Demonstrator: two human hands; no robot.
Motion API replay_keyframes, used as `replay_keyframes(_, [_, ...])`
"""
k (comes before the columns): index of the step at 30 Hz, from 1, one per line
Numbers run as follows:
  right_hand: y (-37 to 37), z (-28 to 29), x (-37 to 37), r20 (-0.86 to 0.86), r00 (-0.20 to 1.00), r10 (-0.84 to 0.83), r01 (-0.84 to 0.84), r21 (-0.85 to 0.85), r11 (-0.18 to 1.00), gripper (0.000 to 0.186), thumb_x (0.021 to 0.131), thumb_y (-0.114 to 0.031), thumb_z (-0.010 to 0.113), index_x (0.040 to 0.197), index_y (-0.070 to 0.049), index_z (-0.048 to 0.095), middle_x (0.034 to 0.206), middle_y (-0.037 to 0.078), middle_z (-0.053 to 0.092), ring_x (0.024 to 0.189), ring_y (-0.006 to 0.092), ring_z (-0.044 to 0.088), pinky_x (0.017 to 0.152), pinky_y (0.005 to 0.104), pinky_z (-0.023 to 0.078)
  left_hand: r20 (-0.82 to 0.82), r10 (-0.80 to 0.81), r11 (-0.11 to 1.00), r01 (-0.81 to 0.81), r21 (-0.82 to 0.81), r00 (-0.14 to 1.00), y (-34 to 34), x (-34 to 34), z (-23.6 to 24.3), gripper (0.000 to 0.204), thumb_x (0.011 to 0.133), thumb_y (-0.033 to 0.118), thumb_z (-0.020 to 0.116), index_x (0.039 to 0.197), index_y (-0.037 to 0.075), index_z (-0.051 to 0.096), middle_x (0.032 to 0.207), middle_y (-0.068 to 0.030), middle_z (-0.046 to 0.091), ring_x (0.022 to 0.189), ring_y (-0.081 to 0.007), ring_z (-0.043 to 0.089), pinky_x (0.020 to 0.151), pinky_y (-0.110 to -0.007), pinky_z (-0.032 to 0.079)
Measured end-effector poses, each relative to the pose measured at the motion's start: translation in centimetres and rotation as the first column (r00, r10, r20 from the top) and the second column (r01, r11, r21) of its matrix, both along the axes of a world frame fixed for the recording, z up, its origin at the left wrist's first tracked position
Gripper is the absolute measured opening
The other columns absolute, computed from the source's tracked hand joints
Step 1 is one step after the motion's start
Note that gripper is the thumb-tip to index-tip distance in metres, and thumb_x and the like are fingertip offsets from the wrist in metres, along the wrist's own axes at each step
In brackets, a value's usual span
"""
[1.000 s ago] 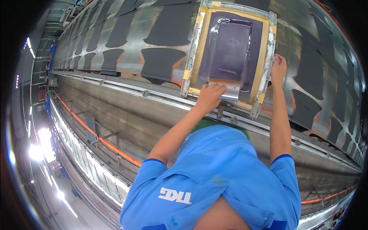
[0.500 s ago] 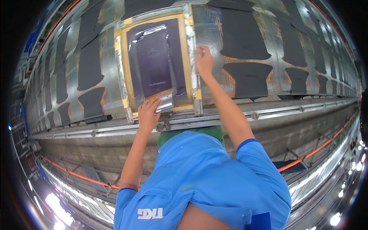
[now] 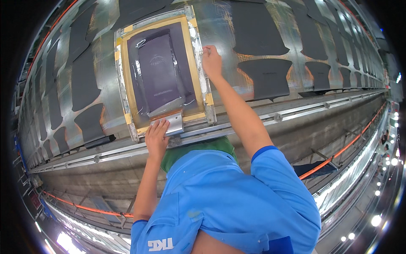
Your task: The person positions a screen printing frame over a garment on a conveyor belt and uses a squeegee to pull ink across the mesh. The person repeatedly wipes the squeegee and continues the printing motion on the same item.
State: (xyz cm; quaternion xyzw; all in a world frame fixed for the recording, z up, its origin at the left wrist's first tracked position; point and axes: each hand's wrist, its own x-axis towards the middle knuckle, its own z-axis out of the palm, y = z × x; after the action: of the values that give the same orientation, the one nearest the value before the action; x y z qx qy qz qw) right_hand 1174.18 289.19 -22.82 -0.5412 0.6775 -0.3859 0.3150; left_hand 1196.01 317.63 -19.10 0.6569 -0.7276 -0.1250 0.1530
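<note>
L hand (image 3: 157,136) fingers (image 3: 162,123) grip squeegee (image 3: 175,125) nr frame (image 3: 123,84) btm, R hand (image 3: 212,63) curled alongside, hold unclear.

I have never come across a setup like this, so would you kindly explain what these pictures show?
There is no robot: a person in a blue shirt works bare-handed. Every picture comes from a fisheye camera on the person's head, looking down, so straight edges bend. On the long, shiny surface lie rows of dark, flat pieces. A rectangular frame, edged with yellowish tape, surrounds a purple screen with glossy streaks. The left hand holds a wide, metal blade at the frame's near end. The right hand is at the frame's right side; its exact grip is unclear.
</note>
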Motion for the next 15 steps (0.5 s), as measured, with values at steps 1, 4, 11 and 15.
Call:
replay_keyframes(1, [-0.1, -0.1, 0.0, 0.007, 1.0, -0.003, 0.003, -0.008, 1.0, 0.018, 0.098, -0.023, 0.056, 0.107, -0.01, 0.064, 0.079, 0.024, 0.068, 0.078, 0.0442, 0.066, 0.07, 0.0517, 0.048, 0.03, -0.005, 1.0, 0.005, -0.017, 1.0, -0.3, 0.2, -0.3, 0.062, 0.067, -0.001, 0.073, 0.126, 0.015, 0.065, 0.135, -0.0032, 0.063, 0.126, -0.0266, 0.058, 0.106, -0.046, 0.043])
replay_keyframes(4, [-0.4, -0.7, -0.1, -0.007, 1.0, -0.021, 0.02, -0.049, 0.999, 0.018, 0.098, -0.023, 0.055, 0.106, -0.009, 0.065, 0.081, 0.024, 0.068, 0.08, 0.0444, 0.066, 0.072, 0.0512, 0.049, 0.066, 0.005, 0.999, -0.002, -0.042, 0.998, -3.3, 0.3, -1.9, 0.063, 0.068, 0.001, 0.074, 0.128, 0.016, 0.063, 0.136, -0.0022, 0.062, 0.127, -0.0255, 0.057, 0.106, -0.045, 0.042])
replay_keyframes(11, [-0.2, -0.7, -0.3, -0.035, 0.999, -0.012, 0.01, -0.078, 0.997, 0.022, 0.099, -0.026, 0.054, 0.107, -0.008, 0.065, 0.082, 0.021, 0.069, 0.08, 0.0424, 0.067, 0.075, 0.0494, 0.049, 0.062, 0.048, 0.981, -0.035, -0.191, 0.997, -21.4, 5.0, -1.9, 0.051, 0.072, 0.004, 0.072, 0.122, 0.017, 0.066, 0.121, -0.0023, 0.068, 0.114, -0.0241, 0.062, 0.097, -0.046, 0.044])
replay_keyframes(15, [0.0, 0.5, -0.3, -0.028, 0.999, -0.022, 0.023, 0.051, 0.998, 0.023, 0.099, -0.027, 0.055, 0.107, -0.008, 0.065, 0.077, 0.02, 0.067, 0.075, 0.0386, 0.067, 0.073, 0.0483, 0.049, 0.032, 0.152, 0.979, -0.155, 0.134, 0.988, -32.6, 7.8, 1.9, 0.03, 0.077, 0.011, 0.068, 0.107, 0.016, 0.072, 0.108, -0.0055, 0.071, 0.102, -0.026, 0.067, 0.087, -0.045, 0.048])
